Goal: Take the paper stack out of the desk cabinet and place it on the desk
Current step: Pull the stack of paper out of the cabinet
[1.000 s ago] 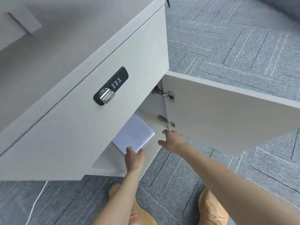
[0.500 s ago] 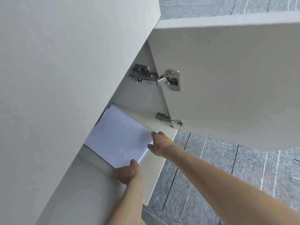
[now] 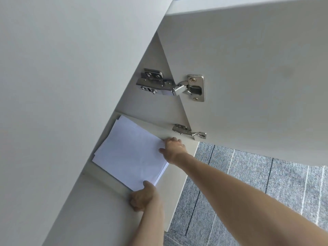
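A white paper stack (image 3: 130, 153) lies on the floor of the open desk cabinet (image 3: 99, 206), its sheets slightly fanned at the far end. My left hand (image 3: 142, 196) grips the stack's near corner, thumb on top and fingers under it. At the stack's right corner my right hand (image 3: 173, 148) pinches the edge, knuckles toward me. The stack's left edge runs under the cabinet's front panel, which hides part of it.
The cabinet door (image 3: 248, 77) hangs open to the right on two metal hinges, an upper hinge (image 3: 170, 86) and a lower hinge (image 3: 188, 133). The pale desk side (image 3: 62, 86) fills the left. Grey carpet (image 3: 239, 183) shows beneath the door.
The camera has dropped lower and closer to the cabinet. My right hand came from the door edge onto the stack's right corner. My left hand kept its hold on the near corner.
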